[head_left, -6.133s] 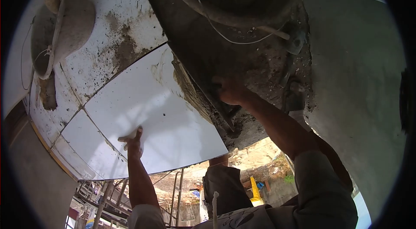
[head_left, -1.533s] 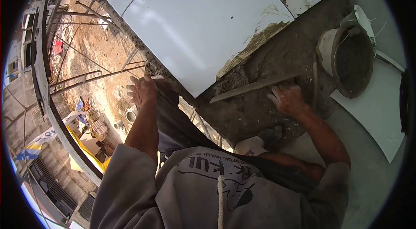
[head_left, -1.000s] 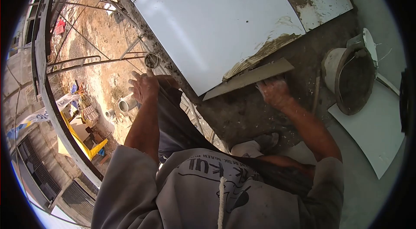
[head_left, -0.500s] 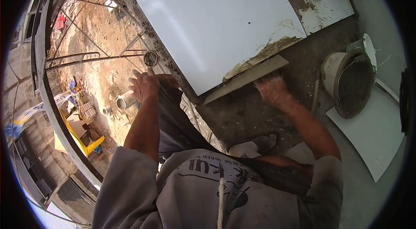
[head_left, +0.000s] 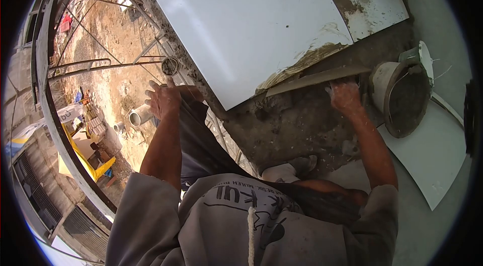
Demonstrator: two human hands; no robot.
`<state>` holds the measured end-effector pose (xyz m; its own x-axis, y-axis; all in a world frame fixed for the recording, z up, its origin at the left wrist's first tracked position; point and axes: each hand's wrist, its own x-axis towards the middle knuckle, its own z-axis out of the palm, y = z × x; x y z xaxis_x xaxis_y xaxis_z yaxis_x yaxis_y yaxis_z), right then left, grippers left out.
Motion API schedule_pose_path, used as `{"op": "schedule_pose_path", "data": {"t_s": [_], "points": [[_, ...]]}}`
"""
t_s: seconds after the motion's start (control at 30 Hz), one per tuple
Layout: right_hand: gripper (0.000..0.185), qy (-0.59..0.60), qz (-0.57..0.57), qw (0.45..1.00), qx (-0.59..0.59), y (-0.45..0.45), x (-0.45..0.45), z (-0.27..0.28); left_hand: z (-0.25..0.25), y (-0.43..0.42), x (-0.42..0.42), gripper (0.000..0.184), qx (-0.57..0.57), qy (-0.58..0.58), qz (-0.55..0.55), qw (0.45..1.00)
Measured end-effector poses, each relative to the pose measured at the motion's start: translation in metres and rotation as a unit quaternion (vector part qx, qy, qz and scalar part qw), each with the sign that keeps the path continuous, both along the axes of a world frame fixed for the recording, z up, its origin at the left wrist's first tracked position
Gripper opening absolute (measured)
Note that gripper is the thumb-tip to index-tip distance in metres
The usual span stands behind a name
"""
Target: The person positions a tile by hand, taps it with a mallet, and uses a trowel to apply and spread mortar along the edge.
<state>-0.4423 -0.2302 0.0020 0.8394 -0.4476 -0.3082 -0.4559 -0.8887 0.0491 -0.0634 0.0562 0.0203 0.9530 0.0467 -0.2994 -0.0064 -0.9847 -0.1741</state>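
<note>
Head camera view shows, left of the white tile (head_left: 251, 24), the left hand (head_left: 163, 100) at the knee (head_left: 190, 94), fingers apart. Along this tile's mortar-smeared edge is the long float (head_left: 316, 81), held by the right hand (head_left: 345, 97), fingertips partly hidden. Right of the tile is the bucket (head_left: 385, 87).

Metal scaffolding (head_left: 42, 64), yellow sheet (head_left: 103, 168), pale cylinder (head_left: 143, 115) — sunlit ground (head_left: 111, 92)

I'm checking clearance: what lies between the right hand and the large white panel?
Between the right hand and the large white panel lies the long flat tool, plus smeared mortar along the panel's edge, in the head view.
</note>
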Motion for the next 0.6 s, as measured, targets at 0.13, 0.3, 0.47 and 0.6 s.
{"op": "schedule_pose_path", "data": {"t_s": [0.13, 0.3, 0.47, 0.6], "points": [[0.024, -0.002, -0.015, 1.0, -0.014, -0.019, -0.015, 0.019, -0.001, 0.0, 0.0, 0.069, 0.006, -0.003, -0.003, 1.0], [0.03, -0.054, 0.023, 0.998, -0.035, -0.009, -0.011, 0.027, 0.002, 0.001, -0.001, 0.071, -0.006, 0.017, 0.002, 1.0], [0.029, -0.06, -0.003, 0.998, 0.015, 0.019, 0.017, 0.01, 0.004, -0.002, -0.001, 0.069, -0.003, 0.009, -0.004, 1.0], [0.03, -0.019, 0.001, 0.998, 0.067, 0.041, 0.02, 0.0, 0.0, 0.0, 0.0, 0.069, -0.003, 0.001, 0.003, 1.0]]}}
